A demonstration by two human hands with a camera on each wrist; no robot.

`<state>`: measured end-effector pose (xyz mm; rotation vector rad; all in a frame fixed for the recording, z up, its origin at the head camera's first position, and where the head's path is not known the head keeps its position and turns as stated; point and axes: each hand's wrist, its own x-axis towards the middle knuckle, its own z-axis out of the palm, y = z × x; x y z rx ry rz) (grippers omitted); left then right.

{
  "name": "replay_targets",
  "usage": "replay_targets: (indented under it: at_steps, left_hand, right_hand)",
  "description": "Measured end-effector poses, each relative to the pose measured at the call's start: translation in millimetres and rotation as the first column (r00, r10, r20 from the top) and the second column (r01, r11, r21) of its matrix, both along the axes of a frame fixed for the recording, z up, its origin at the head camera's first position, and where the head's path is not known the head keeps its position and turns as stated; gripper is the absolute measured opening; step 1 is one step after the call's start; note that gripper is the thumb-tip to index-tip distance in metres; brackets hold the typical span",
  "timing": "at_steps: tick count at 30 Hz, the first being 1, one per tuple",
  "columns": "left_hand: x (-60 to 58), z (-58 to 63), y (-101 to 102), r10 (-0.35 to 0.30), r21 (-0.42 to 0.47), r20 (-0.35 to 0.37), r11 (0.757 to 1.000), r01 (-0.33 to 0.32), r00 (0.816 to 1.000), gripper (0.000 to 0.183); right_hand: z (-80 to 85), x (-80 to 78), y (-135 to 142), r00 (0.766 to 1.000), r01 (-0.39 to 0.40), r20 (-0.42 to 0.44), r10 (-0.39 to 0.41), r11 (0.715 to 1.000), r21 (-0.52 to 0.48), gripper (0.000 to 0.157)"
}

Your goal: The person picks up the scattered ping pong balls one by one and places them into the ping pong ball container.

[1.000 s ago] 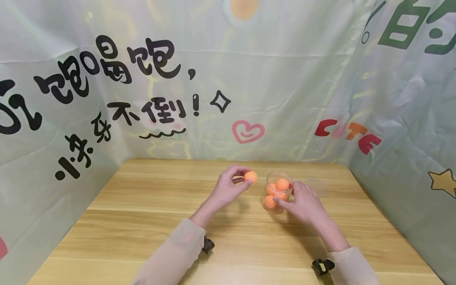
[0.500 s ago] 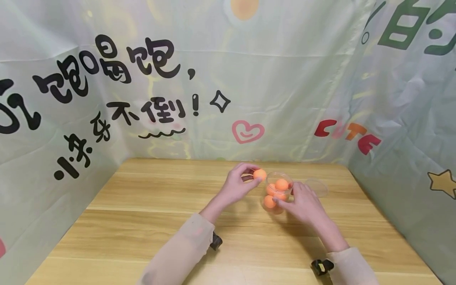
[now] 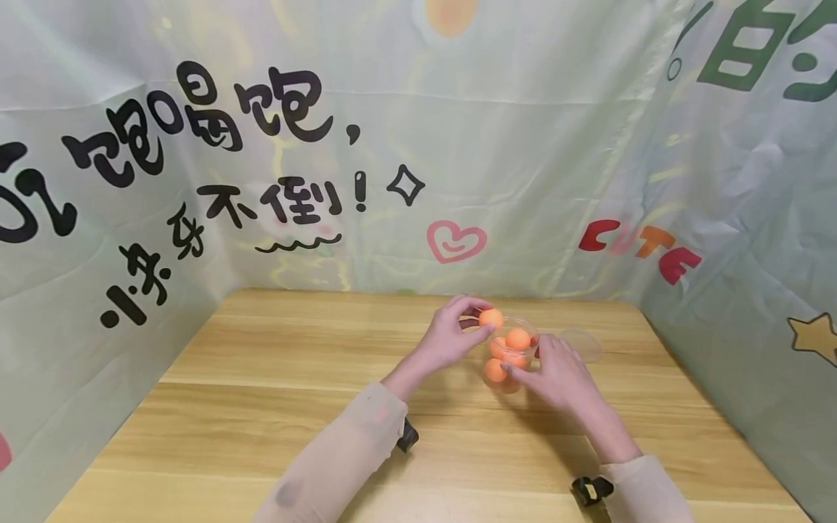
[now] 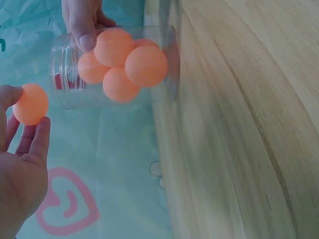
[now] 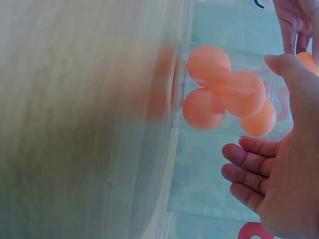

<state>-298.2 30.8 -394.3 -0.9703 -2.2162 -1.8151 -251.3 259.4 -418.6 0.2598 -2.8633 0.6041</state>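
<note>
My left hand (image 3: 447, 335) pinches an orange ping-pong ball (image 3: 491, 319) between thumb and fingertips. In the head view this ball overlaps the left side of the rim of a clear plastic jar (image 4: 84, 103); the left wrist view shows it just outside the jar's mouth. The jar stands upright on the table, with several orange ping-pong balls (image 4: 146, 66) piled inside. From the right, my right hand (image 3: 564, 372) holds the jar, its thumb (image 5: 279, 63) against the near wall and its fingers around the other side.
A clear round lid (image 3: 585, 346) lies on the wooden table (image 3: 275, 407) just right of the jar. Printed cloth (image 3: 366, 269) hangs along the back and both sides of the table. A small black wrist camera (image 3: 591, 490) sits by the right sleeve.
My left hand has moved right with its ball, from well left of the jar to its rim. My right hand and the jar have stayed in place.
</note>
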Motion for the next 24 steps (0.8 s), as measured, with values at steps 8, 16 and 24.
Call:
replay_targets:
  at_steps: [8, 16, 24]
  left_hand:
    - [-4.7, -0.9, 10, -0.016, -0.022, -0.035, 1.000, 0.015, 0.999, 0.031]
    - [-5.3, -0.5, 17, -0.018, -0.137, -0.118, 0.991, 0.002, 0.993, 0.031]
    - [-5.3, -2.3, 21, -0.015, -0.223, -0.184, 0.974, -0.027, 0.983, 0.035]
  right_hand:
    - [0.1, -0.2, 2, 0.999, -0.019, -0.028, 0.020, 1.000, 0.018, 0.073]
    - [0.0, 0.3, 1, 0.999, -0.027, -0.031, 0.028, 0.999, 0.022, 0.067]
    - [-0.6, 1.0, 2, 0.999, -0.028, -0.031, 0.029, 0.999, 0.029, 0.071]
